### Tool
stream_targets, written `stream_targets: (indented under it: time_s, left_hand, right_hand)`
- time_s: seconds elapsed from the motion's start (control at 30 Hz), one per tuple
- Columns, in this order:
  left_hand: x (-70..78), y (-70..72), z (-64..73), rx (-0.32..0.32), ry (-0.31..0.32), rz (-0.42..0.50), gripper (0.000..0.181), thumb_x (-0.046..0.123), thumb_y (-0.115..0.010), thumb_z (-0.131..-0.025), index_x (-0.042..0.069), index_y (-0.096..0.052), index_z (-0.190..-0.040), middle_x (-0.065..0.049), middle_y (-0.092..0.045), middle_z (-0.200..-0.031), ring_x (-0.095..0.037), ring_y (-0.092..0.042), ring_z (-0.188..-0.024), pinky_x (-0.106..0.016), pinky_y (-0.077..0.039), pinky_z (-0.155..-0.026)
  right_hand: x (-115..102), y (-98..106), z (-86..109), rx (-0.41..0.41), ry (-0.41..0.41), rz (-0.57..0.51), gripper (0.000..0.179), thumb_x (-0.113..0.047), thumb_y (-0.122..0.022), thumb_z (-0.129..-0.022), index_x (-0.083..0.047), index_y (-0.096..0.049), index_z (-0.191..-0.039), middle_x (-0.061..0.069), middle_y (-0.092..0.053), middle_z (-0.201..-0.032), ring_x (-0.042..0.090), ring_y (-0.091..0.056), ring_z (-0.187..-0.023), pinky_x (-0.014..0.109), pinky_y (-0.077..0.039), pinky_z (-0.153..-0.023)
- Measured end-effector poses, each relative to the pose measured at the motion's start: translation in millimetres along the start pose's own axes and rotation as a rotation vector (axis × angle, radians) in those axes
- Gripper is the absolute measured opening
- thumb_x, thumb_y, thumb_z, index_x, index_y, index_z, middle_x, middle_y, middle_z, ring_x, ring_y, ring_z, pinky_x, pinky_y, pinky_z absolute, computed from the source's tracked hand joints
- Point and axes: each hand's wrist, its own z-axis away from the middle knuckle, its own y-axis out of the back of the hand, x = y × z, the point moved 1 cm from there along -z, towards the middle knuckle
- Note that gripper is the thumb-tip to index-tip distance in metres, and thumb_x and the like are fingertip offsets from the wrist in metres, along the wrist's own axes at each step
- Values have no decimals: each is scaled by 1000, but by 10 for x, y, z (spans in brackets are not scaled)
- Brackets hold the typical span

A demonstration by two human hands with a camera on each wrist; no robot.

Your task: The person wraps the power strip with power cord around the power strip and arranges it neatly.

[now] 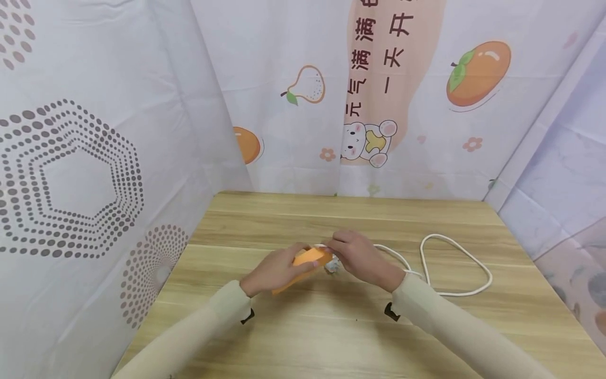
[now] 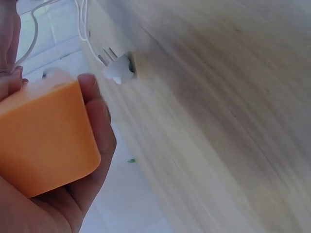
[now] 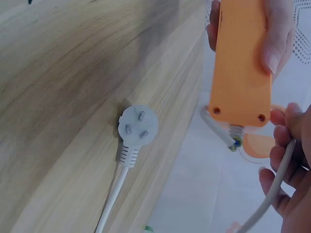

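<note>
My left hand (image 1: pixel 274 268) grips an orange power strip (image 3: pixel 243 63) above the table, fingers and thumb on its opposite sides. Its face with small screw holes shows in the right wrist view. At one end of the strip sits a short pale cable stub (image 3: pixel 219 129) with blue and green-yellow bits at its tip. My right hand (image 1: pixel 362 258) is close to that end and holds a white cable (image 3: pixel 272 194) in its curled fingers. Below the hands a white three-pin plug (image 3: pixel 138 125) lies on the table, pins facing up.
The wooden table (image 1: pixel 303 342) carries a loop of white cable (image 1: pixel 491 276) on the right. Printed curtains (image 1: pixel 284 158) hang behind the table and along both sides.
</note>
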Motion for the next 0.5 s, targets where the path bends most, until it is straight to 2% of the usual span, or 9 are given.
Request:
stream_targets:
  time_s: [0.13,0.3,0.37,0.5]
  left_hand:
    - [-20,-1,9,56,25,35,61,67,-50,-100,26,-52,-145,2,-60,-76,-12,-54,-52,-32,-45,-52]
    - [-26,-7,-1,113,19,90,59,67,-48,-101,20,-58,-136,1,-62,-74,-11,-55,-51,-31,-46,-49]
    - [-27,8,-12,133,20,176,58,65,-47,-102,17,-60,-132,-2,-63,-76,-14,-59,-54,-34,-50,-49]
    - [-56,85,-34,170,61,404,55,64,-48,-102,18,-61,-130,-8,-64,-82,-20,-62,-59,-35,-52,-51]
  right_hand:
    - [10,-2,20,21,-18,10,27,-5,-76,-93,-10,-75,-119,-3,-63,-90,16,-61,-79,36,-50,-73]
    - [23,-19,37,113,-1,1,20,-13,-75,-94,-6,-76,-113,-3,-66,-87,15,-61,-77,35,-46,-73]
    - [22,-36,56,129,8,6,15,-14,-76,-93,-7,-76,-106,-3,-68,-87,15,-63,-78,36,-46,-74]
    - [25,-84,140,116,6,16,9,-14,-78,-91,-9,-75,-98,-5,-70,-87,14,-64,-81,36,-44,-73]
